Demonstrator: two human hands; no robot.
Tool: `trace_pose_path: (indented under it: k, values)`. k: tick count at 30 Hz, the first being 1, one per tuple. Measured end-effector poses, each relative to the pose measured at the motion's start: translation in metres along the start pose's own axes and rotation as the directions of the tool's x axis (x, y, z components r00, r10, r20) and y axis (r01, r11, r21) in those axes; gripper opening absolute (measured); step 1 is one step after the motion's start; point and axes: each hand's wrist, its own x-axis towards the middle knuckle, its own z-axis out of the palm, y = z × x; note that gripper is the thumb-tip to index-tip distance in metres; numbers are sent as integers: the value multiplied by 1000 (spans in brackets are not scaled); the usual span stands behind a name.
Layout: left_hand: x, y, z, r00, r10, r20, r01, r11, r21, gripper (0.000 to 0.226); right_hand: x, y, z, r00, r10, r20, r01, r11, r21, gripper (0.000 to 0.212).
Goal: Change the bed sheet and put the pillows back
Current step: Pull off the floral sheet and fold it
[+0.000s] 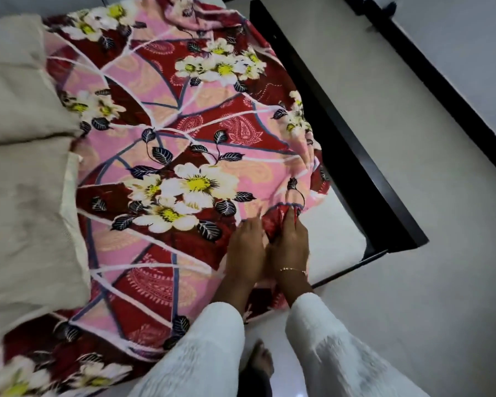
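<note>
A red and pink floral bed sheet lies loosely over the mattress, its edge rumpled near the bed's corner. Both hands work side by side at that edge. My right hand, with a thin bracelet at the wrist, pinches a bunched red fold of the sheet. My left hand lies on the sheet just beside it, its fingers hidden in the cloth. Two beige pillows rest on the sheet at the left. A bare white strip of mattress shows at the corner.
A dark wooden bed frame runs along the right side and ends in a corner near my hands. Pale floor lies beyond it, with a dark skirting strip at the upper right. My bare foot stands on the floor by the bed.
</note>
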Motion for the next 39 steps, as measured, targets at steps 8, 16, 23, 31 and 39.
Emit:
trace_pose_path:
  k: [8, 16, 23, 31, 39]
  values:
    - [-18, -67, -99, 727, -524, -443, 383, 845, -372, 39, -28, -145, 42, 954, -146, 263, -13, 853, 522, 74]
    - [-29, -183, -219, 467, -360, -808, 319, 920, -226, 28, -55, -302, 80, 648, -618, 444, 220, 711, 668, 56]
    - [4, -199, -231, 679, -280, -679, 285, 952, -108, 25, -18, -297, 121, 849, -435, 299, 348, 887, 303, 65]
    - [116, -180, -181, 973, -70, -218, 87, 994, 68, 22, 101, -234, 128, 990, -27, 135, 20, 998, 52, 32]
    - [243, -191, -153, 952, -197, 233, 35, 830, 557, 62, 229, -201, 131, 981, 131, 142, -99, 972, -214, 63]
